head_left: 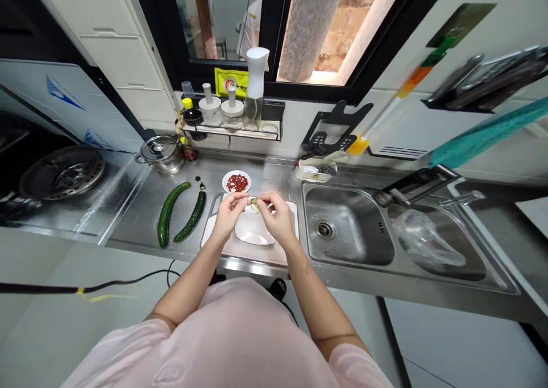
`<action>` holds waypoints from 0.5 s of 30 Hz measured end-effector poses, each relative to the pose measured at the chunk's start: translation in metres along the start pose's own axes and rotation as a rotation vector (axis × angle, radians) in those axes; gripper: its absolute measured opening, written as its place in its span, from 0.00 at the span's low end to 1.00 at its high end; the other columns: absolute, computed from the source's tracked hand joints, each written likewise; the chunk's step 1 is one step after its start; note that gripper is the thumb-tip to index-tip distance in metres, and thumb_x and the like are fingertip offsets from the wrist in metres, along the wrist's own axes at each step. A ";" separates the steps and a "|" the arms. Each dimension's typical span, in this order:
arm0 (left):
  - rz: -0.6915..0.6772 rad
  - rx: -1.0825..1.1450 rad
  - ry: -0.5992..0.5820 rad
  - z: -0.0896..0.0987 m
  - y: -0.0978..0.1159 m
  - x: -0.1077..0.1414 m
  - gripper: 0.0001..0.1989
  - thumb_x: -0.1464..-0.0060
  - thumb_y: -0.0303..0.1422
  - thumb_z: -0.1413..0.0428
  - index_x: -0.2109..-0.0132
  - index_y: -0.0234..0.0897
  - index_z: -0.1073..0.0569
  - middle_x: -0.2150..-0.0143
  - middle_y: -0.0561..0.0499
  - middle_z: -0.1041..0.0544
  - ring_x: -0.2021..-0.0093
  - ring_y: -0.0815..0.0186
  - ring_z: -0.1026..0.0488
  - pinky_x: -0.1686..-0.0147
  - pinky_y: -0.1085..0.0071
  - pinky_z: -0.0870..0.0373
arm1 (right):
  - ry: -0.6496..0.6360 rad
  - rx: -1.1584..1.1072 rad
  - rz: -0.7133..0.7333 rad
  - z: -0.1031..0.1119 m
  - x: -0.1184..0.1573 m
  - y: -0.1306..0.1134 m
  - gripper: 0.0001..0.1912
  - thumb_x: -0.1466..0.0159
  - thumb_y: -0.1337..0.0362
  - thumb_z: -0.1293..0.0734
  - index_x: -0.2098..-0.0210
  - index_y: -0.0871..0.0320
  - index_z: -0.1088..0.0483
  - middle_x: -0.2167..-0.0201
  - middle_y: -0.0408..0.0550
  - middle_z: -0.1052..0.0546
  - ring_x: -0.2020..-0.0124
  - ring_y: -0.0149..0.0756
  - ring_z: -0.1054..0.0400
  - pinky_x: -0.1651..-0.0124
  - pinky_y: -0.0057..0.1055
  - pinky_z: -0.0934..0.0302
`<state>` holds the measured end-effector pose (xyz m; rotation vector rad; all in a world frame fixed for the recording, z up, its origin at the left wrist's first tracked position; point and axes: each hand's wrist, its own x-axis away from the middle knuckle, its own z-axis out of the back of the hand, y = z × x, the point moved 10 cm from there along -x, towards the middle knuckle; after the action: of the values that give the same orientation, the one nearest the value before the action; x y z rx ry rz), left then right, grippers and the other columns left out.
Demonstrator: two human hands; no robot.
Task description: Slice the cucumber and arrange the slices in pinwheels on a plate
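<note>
Over the pale cutting board (257, 255) at twelve o'clock from my chest, I have the left hand (226, 214) and right hand (278, 217) raised close together, with thumbs and forefingers pressed into a tight pinch on a small cucumber slice (255, 205). The slice sits between the two hands, though I can't tell whether both pinches grip it or only one. Directly below them, a shallow white dish (254, 231) rests on the board. At eleven o'clock from my hands, a white plate (236, 182) holds chopped red chili (237, 182). Two dark green cucumbers (180, 214) lie side by side on the steel counter (137, 217) at nine o'clock, a lidded steel pot (160, 154) stands farther out at ten, and the steel sink (349, 222) sits at three.
</note>
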<state>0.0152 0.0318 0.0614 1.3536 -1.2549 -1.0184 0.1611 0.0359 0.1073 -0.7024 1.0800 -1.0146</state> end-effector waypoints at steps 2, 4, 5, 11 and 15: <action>0.094 0.028 -0.049 -0.005 -0.013 0.002 0.18 0.50 0.43 0.42 0.57 0.36 0.27 0.70 0.50 0.24 0.72 0.74 0.31 0.72 0.78 0.37 | 0.017 -0.020 -0.016 0.002 0.001 0.003 0.10 0.36 0.58 0.38 0.66 0.56 0.29 0.69 0.45 0.27 0.68 0.33 0.34 0.67 0.28 0.41; 0.228 0.097 -0.114 -0.012 -0.028 0.006 0.21 0.49 0.46 0.44 0.54 0.37 0.28 0.71 0.50 0.25 0.76 0.75 0.33 0.76 0.79 0.40 | 0.028 -0.035 -0.024 0.003 0.001 0.005 0.09 0.36 0.58 0.38 0.66 0.56 0.29 0.69 0.45 0.27 0.68 0.32 0.34 0.68 0.28 0.41; 0.297 0.147 -0.148 -0.016 -0.035 0.009 0.22 0.49 0.48 0.44 0.53 0.37 0.29 0.71 0.50 0.25 0.77 0.76 0.34 0.77 0.80 0.41 | 0.028 -0.040 -0.026 0.003 0.002 0.006 0.09 0.37 0.58 0.38 0.67 0.56 0.29 0.69 0.45 0.27 0.68 0.32 0.34 0.67 0.28 0.41; 0.482 0.365 -0.243 -0.031 -0.042 0.014 0.22 0.52 0.45 0.41 0.51 0.40 0.30 0.70 0.52 0.27 0.76 0.75 0.32 0.76 0.80 0.37 | 0.008 -0.050 -0.034 0.001 0.003 0.008 0.09 0.37 0.58 0.38 0.66 0.56 0.30 0.69 0.45 0.27 0.67 0.32 0.34 0.67 0.27 0.41; 0.388 0.344 -0.177 -0.025 -0.032 0.006 0.23 0.55 0.39 0.38 0.51 0.39 0.30 0.68 0.53 0.27 0.75 0.77 0.33 0.76 0.80 0.38 | -0.010 -0.057 -0.021 0.001 0.005 0.006 0.09 0.36 0.58 0.38 0.66 0.56 0.29 0.69 0.45 0.27 0.67 0.32 0.34 0.66 0.28 0.40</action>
<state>0.0455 0.0280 0.0344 1.2193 -1.8073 -0.6791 0.1647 0.0332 0.1009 -0.7652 1.0985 -1.0005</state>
